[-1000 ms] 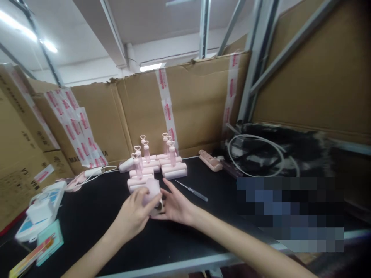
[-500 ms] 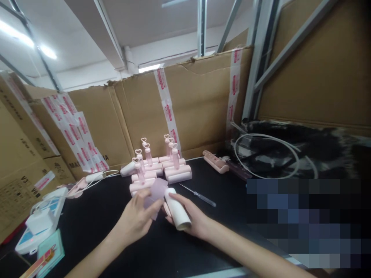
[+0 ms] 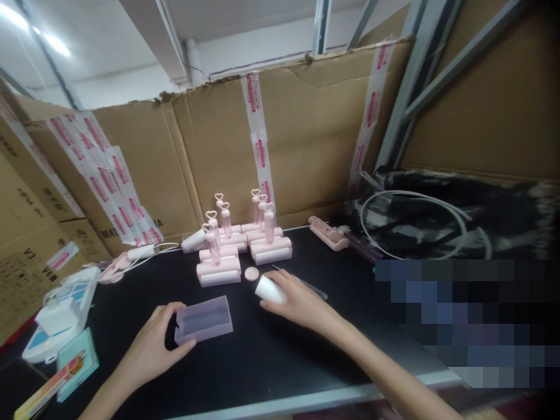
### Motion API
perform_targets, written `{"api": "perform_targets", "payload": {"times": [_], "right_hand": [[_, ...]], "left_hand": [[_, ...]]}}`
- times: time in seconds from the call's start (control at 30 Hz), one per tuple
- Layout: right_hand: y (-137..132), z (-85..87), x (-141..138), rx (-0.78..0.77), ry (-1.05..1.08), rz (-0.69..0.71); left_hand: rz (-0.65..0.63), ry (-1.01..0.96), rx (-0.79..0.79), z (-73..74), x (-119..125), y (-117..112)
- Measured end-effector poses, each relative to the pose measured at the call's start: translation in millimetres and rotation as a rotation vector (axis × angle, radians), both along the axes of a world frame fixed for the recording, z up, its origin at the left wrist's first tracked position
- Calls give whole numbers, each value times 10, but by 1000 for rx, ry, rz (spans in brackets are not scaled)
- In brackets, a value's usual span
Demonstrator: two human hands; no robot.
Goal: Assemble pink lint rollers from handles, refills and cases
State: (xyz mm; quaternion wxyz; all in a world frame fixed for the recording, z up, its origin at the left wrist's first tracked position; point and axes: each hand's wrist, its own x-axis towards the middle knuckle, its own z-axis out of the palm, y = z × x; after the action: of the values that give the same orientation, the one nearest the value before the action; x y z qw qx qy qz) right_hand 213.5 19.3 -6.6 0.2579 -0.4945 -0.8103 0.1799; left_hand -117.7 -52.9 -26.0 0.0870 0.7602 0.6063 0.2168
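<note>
My left hand [image 3: 153, 347] grips one end of a translucent purple plastic cover [image 3: 205, 319], thumb along the near side and fingers along the far side. Its open face is turned up, low over the black tabletop. In my right hand [image 3: 301, 298] is a white paper roll [image 3: 270, 290], wrapped by the fingers, with one end poking out to the left. A small pink round cap [image 3: 251, 273] lies just beyond that roll. Behind it stand several pink lint rollers [image 3: 219, 271] with heart-topped handles. A thin screwdriver [image 3: 317, 289] is partly hidden by my right hand.
Another white roll [image 3: 193, 240] lies left of the lint rollers. A pink part [image 3: 328, 233] sits at the back right, near a coiled white cable [image 3: 363, 219]. On the left are a power strip [image 3: 87, 303] and a teal box [image 3: 79, 364]. Cardboard walls [image 3: 210, 151] close off the back.
My hands have moved apart. The purple cover has come left and lower, its open face now up. The white roll has turned and moved slightly up; the pink cap now shows on the table.
</note>
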Motion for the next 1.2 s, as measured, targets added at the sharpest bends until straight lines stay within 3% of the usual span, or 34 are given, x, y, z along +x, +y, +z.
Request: {"api": "perform_targets", "payload": {"times": [0.13, 0.2, 0.33, 0.43, 0.57, 0.73, 0.87, 0.97, 1.1, 1.2], "right_hand": [[-52, 95, -23, -9, 176, 45], [-127, 155, -85, -73, 300, 173], [-303, 143, -205, -262, 416, 418], [-391, 46, -150, -298, 413, 442], [-339, -29, 131, -291, 298, 527], [5, -121, 343, 14, 191, 273], [123, -232, 292, 115, -132, 287], [42, -235, 221, 149, -224, 279], [-71, -138, 109, 198, -235, 211], [-78, -4, 58, 271, -60, 165]], "left_hand": [[-42, 5, 145, 98, 158, -64], [-109, -57, 196, 194, 382, -111], [-313, -283, 113, 305, 926, -119], [-406, -497, -9, 254, 1235, -10], [-477, -737, -124, 118, 1443, 102], [-469, -846, -188, -55, 1551, 97], [-353, -888, -212, -214, 1608, 141], [-347, -913, -236, -303, 1631, 207], [-375, -1100, -283, -324, 1646, 245], [-378, -1147, -190, -258, 1634, 198]]}}
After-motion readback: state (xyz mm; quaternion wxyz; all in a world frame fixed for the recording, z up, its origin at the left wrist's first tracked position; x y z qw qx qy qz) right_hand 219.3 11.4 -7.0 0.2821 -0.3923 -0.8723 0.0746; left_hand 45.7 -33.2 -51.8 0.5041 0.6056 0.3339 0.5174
